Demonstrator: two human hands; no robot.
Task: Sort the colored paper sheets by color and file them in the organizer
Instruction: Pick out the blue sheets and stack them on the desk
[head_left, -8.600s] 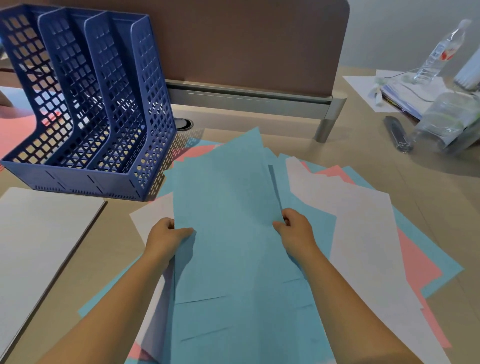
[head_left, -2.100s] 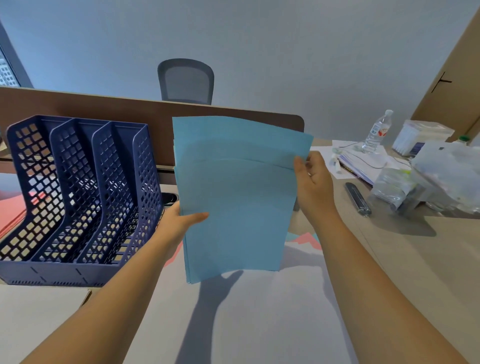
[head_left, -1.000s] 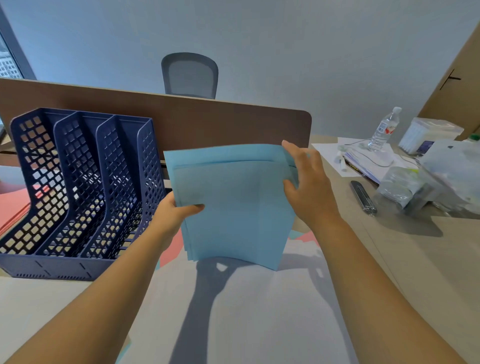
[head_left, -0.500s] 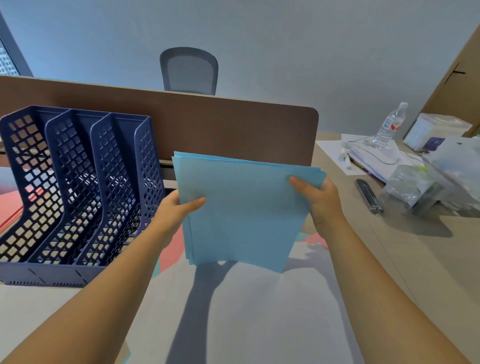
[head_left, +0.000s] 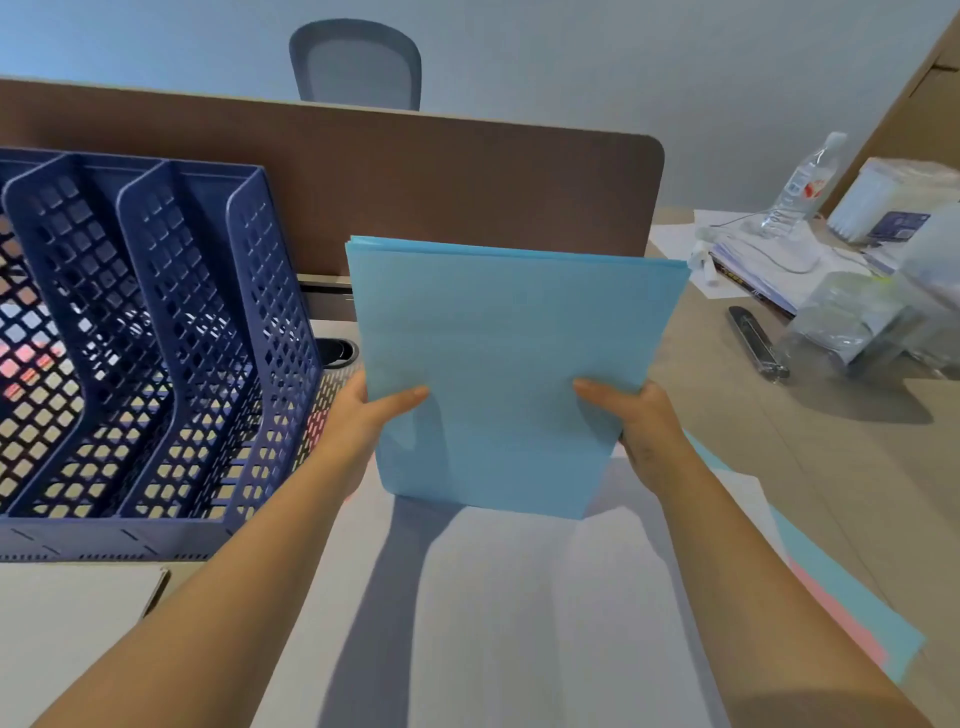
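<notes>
Both hands, left hand (head_left: 363, 415) and right hand (head_left: 641, 421), pinched the blue stack (head_left: 509, 364) upright between thumbs and fingers, squaring it for the organizer (head_left: 156, 338) at nine o'clock.

No text, label or number is legible anywhere.

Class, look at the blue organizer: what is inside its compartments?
The blue organizer shows no filed sheets; through its lattice only desk and something pink beyond appear. Both hands grip the blue paper stack beside it. The leftmost compartment is cut off.
</notes>
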